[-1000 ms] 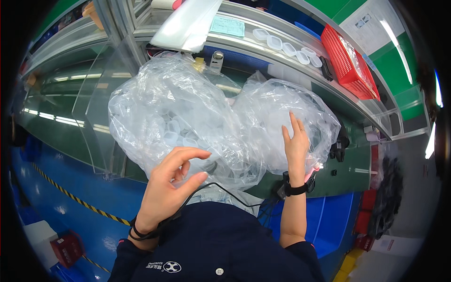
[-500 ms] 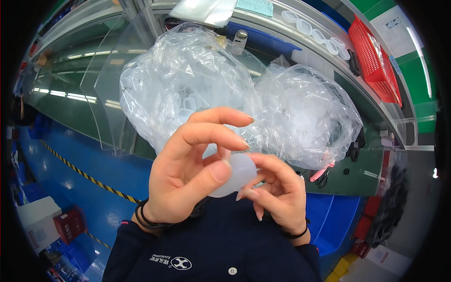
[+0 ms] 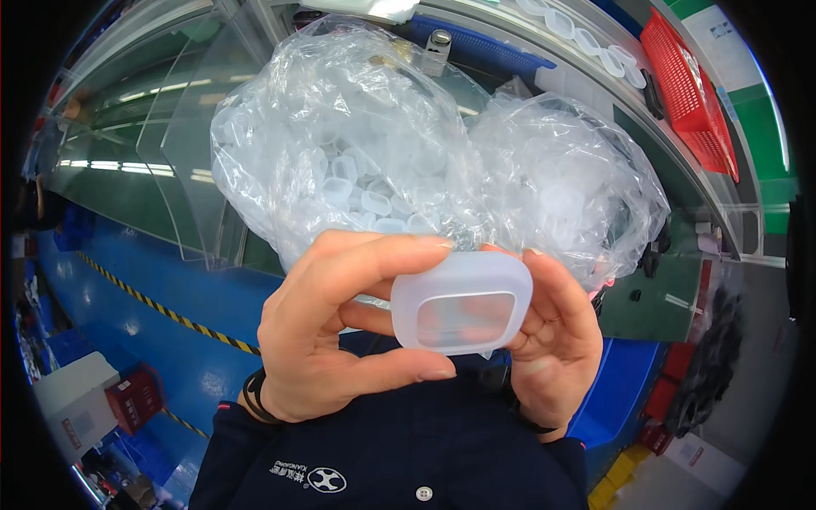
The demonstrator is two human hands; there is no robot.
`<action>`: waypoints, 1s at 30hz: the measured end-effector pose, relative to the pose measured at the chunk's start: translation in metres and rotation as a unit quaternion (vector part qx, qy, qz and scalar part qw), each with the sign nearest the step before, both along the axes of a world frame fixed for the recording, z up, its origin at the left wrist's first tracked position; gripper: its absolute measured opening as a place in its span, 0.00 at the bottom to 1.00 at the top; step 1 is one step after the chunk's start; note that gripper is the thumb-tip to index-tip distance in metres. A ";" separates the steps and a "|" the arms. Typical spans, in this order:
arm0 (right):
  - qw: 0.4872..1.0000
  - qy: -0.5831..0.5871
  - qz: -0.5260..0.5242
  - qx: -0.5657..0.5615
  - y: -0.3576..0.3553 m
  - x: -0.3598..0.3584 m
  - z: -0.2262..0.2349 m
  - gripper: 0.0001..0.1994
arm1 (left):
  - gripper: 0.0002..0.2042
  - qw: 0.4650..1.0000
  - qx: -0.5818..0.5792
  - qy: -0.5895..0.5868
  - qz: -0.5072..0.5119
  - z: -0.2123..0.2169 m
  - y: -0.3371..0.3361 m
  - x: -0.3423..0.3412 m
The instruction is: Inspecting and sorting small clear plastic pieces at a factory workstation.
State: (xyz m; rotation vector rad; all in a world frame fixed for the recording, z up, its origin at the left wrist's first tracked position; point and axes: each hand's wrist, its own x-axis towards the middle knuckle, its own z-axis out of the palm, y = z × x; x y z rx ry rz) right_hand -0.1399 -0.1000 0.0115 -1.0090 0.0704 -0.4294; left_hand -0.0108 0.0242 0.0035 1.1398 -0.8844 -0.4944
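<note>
Between my two hands is a frosted, translucent plastic cover (image 3: 406, 310), rounded-rectangular, its clear window side facing me. My left hand (image 3: 327, 327) curls round its left side, with the thumb along the lower edge and a finger on the top edge. At its right end, the fingers of my right hand (image 3: 557, 340) hold it from the side and behind; parts of them are hidden. Beyond my hands, a large clear bag (image 3: 280, 110) holds many similar plastic pieces (image 3: 375, 202). A second clear bag (image 3: 625, 161) with pale pieces sits to its right.
Single plastic pieces (image 3: 586, 41) line the ledge at the back right, near a red basket (image 3: 684, 85). A small glass bottle (image 3: 437, 53) stands behind the large bag by a blue tray (image 3: 501, 49). Clear upright panels (image 3: 161, 161) stand at left.
The plastic cover has turned from edge-on to window side facing me. My left fingers have closed round it, and my right hand has rotated to show its palm.
</note>
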 end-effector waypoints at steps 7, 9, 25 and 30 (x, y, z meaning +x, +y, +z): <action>0.998 -0.035 0.019 -0.054 -0.004 -0.001 -0.004 0.29 | 0.26 0.997 -0.029 -0.063 -0.020 -0.006 0.001 0.007; 0.999 -0.018 0.026 -0.037 -0.003 -0.001 -0.002 0.29 | 0.26 0.996 -0.067 0.047 -0.035 -0.003 0.001 0.003; 0.988 0.133 -0.033 0.076 0.008 0.010 0.011 0.37 | 0.09 0.989 -0.021 -0.134 0.054 -0.011 0.003 -0.002; 0.996 0.066 -0.061 0.022 0.002 0.002 0.004 0.39 | 0.08 0.975 0.125 0.037 0.178 -0.018 -0.008 0.014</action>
